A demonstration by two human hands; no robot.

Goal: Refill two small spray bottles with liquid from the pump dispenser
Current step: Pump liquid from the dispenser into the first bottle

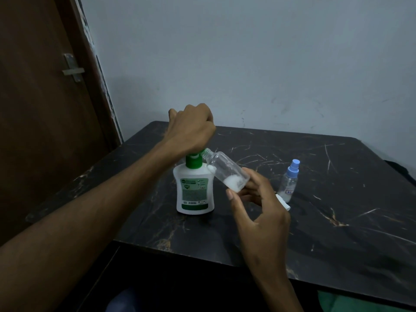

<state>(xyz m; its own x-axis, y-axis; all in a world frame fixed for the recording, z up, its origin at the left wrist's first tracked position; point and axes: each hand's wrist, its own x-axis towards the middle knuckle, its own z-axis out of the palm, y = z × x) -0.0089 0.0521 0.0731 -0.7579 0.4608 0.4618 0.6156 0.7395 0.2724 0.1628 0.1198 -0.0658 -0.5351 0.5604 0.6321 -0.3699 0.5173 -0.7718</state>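
White dispenser (pixel 195 192) upright on table (pixel 337 221). Left hand (pixel 193 129) fisted, pressing its pump. Right hand (pixel 258 208) gripping tilted open bottle (pixel 227 171), mouth at nozzle. Capped bottle (pixel 290 181) right of dispenser.

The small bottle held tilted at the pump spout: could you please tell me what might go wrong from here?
1. The open bottle is tilted against the green spout; if its narrow neck slips off, liquid may run down the pump dispenser.
2. The left hand presses from above; a skewed push might tip the dispenser.
3. The right hand holds the bottle only by its base, and the white spray cap behind it could be knocked.
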